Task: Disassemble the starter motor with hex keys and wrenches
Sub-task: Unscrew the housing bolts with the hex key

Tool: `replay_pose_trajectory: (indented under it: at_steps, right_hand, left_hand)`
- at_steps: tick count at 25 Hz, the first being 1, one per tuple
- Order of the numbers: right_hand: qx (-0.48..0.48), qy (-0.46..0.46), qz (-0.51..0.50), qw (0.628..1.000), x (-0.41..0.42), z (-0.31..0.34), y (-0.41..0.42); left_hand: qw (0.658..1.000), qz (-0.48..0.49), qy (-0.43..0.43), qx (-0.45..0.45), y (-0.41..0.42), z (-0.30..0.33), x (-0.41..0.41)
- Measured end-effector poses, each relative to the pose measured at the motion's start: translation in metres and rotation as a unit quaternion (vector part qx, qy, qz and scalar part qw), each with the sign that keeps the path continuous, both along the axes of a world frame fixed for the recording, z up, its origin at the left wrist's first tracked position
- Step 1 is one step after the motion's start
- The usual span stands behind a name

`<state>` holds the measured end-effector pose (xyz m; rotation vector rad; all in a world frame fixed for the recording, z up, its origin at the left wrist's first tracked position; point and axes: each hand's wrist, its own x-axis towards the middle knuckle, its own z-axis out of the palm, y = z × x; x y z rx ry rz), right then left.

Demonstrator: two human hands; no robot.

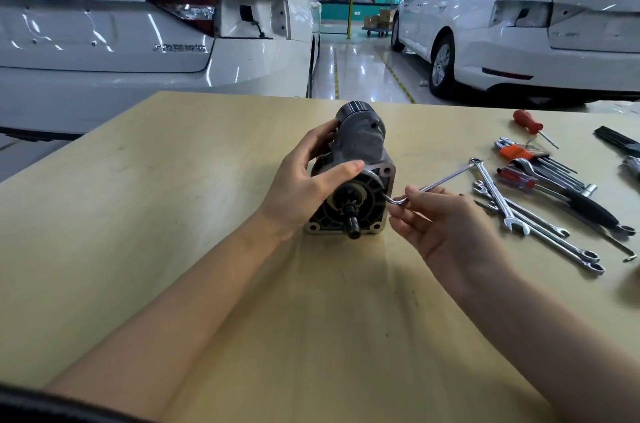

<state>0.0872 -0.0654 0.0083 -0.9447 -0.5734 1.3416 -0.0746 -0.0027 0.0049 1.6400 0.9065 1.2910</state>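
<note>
presently: starter motor (360, 159) whole on worktop (173, 215), steadied by left hand (304, 187); hex key (440, 184), pinched in right hand (446, 228), seated in front-plate bolt. nothing removed yet; early stage judged.

The left hand (304, 177) covers the starter motor's (360, 159) nine-o'clock flank. At three o'clock the frame edge cuts off a black tool (618, 138) and a grey tool (632, 168) on the tabletop (173, 215). The hex key's (436, 185) tip is too small to resolve.

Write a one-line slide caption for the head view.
Left hand steadies the starter motor on the table while the right hand pinches a hex key seated in its front flange.
</note>
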Motion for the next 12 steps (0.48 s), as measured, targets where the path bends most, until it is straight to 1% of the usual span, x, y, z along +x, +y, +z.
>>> replay_pose_trajectory:
  at_steps: [12]
  right_hand:
    - [-0.022, 0.028, -0.011, 0.999, -0.0014, -0.0081, 0.0026]
  left_hand:
    - [1.000, 0.005, 0.009, -0.006, 0.0006, 0.0010, 0.0004]
